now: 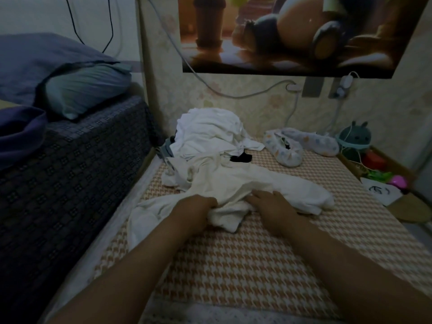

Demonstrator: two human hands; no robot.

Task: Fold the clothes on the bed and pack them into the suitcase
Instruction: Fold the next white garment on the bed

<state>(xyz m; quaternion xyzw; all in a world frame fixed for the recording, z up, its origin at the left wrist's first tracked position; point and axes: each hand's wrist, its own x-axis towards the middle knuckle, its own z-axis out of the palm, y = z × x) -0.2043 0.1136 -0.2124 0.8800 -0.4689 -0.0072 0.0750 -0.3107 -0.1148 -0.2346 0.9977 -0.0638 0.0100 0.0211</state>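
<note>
Clothes lie on the bed (233, 265): a white pile (205, 134) near the wall, and a cream garment (233, 183) spread crumpled just in front of it. In the head view, the left hand (196, 209) grips a bunched edge of that garment, fingers curled into the cloth. The right hand (273, 206) lies flat on it, fingers straight. No suitcase shows. A pull on the bunched cloth could fold creases in, or drag the touching pile along.

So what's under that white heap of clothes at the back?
A black item pokes out from under the white heap, and a grey-blue piece shows at its left. Whatever else lies beneath is covered.
</note>
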